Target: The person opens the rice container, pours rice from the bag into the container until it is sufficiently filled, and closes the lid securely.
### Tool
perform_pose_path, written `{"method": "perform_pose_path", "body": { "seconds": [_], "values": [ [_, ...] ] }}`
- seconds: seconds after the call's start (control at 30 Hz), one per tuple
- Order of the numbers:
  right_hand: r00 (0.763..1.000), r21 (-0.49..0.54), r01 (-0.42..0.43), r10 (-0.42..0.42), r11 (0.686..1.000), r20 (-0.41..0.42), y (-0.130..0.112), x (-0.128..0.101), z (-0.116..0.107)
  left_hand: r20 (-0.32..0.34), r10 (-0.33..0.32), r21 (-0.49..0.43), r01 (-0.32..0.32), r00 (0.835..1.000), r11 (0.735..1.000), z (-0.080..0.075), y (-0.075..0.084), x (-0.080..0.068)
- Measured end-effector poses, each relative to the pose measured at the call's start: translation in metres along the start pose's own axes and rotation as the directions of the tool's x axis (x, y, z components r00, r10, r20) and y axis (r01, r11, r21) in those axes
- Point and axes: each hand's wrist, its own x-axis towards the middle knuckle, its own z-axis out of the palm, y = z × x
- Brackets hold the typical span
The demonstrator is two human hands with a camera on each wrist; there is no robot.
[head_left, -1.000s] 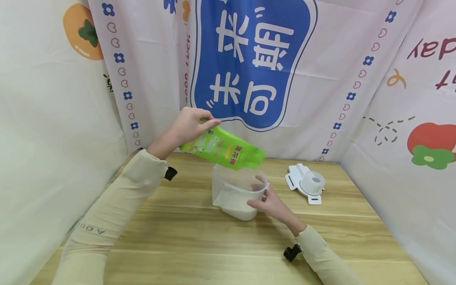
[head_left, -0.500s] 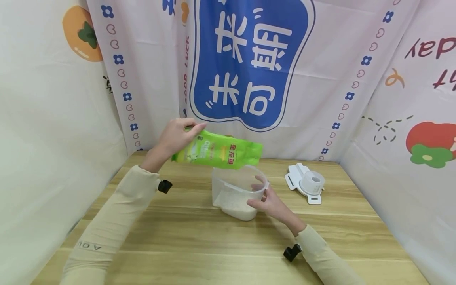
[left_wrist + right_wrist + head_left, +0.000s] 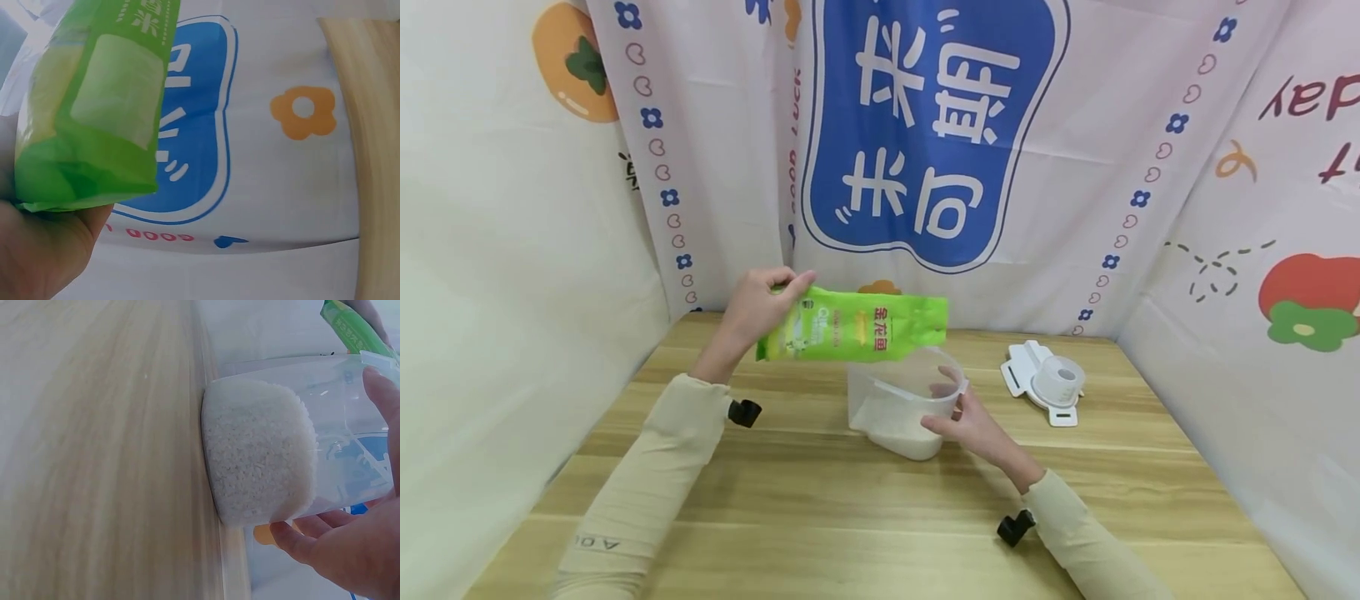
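A bright green rice bag (image 3: 857,327) with red lettering lies nearly level in the air, its narrower end to the right. My left hand (image 3: 763,307) grips the bag's left end, thumb on top; in the left wrist view, the bag's folded bottom (image 3: 94,169) rests against the palm. Below the bag stands a translucent plastic container (image 3: 891,412), upright on the table, which the bag overlaps at the back rim. White rice (image 3: 259,450) fills its lower part. With thumb and fingers spread around its right side, my right hand (image 3: 973,429) holds the container.
At the back right of the wooden table (image 3: 820,517) lies a white lid (image 3: 1027,367) with a small clear cup (image 3: 1060,382) on it. Printed cloth (image 3: 737,167) hangs close behind the table and along both sides.
My left hand has come down and to the left, turning the bag from a slope toward the right to almost level. My right hand and the container have stayed put.
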Motion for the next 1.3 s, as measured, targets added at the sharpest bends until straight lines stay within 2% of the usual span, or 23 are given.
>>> {"method": "perform_pose_path", "body": {
  "seconds": [0.2,0.3,0.43,0.53,0.67,0.9,1.0,1.3],
  "values": [
    [1.000,0.005,0.010,-0.010,1.000,0.002,0.000,0.000,0.000,-0.037,-0.082,-0.124,0.076,0.996,0.989,0.002,-0.020,-0.009],
    [1.000,0.008,0.013,-0.013,1.000,0.005,0.001,0.001,-0.001,-0.069,-0.129,-0.151,0.118,0.989,0.982,0.000,-0.031,-0.014],
    [1.000,0.005,0.018,-0.018,1.000,0.012,0.003,0.002,-0.001,-0.062,-0.250,-0.194,0.234,0.966,0.953,-0.007,-0.052,-0.017],
    [1.000,0.002,0.019,-0.019,1.000,0.013,0.004,0.002,-0.001,-0.078,-0.314,-0.221,0.290,0.946,0.931,-0.012,-0.068,-0.019],
    [1.000,0.003,0.019,-0.019,1.000,0.015,0.004,0.002,-0.001,-0.113,-0.342,-0.196,0.316,0.933,0.928,-0.016,-0.080,-0.024],
    [1.000,0.002,0.021,-0.021,1.000,0.011,0.001,0.001,-0.001,-0.102,-0.386,-0.134,0.372,0.917,0.919,-0.017,-0.092,-0.030],
    [1.000,0.000,0.019,-0.019,1.000,0.010,0.001,0.001,-0.001,-0.103,-0.429,-0.138,0.414,0.897,0.900,-0.016,-0.100,-0.035],
    [1.000,0.003,0.015,-0.015,1.000,0.008,0.003,0.001,0.000,-0.126,-0.572,-0.161,0.552,0.811,0.818,-0.009,-0.133,-0.053]
  ]
}}
